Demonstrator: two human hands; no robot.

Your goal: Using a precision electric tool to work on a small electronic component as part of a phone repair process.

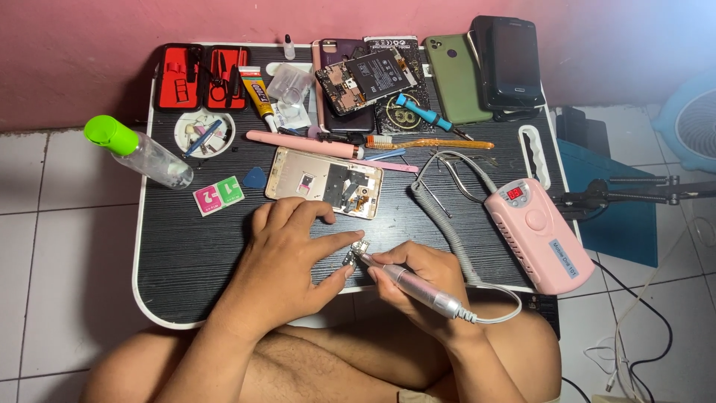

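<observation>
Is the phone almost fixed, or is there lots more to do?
Done: the gold phone body lies opened on the black table, insides showing. In hand: the left hand pinches a small circuit board while the right hand presses a pink rotary pen tool on it. Left: the board is still out, so seemingly plenty remains.

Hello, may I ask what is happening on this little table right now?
A person sits at a small black table crowded with phone parts and tools. The left hand pins a small circuit board to the table between thumb and fingers. The right hand holds a pink pen-shaped rotary tool with its tip on that board; a coiled cord joins it to a pink control box. An opened gold phone shell lies just behind the hands.
</observation>
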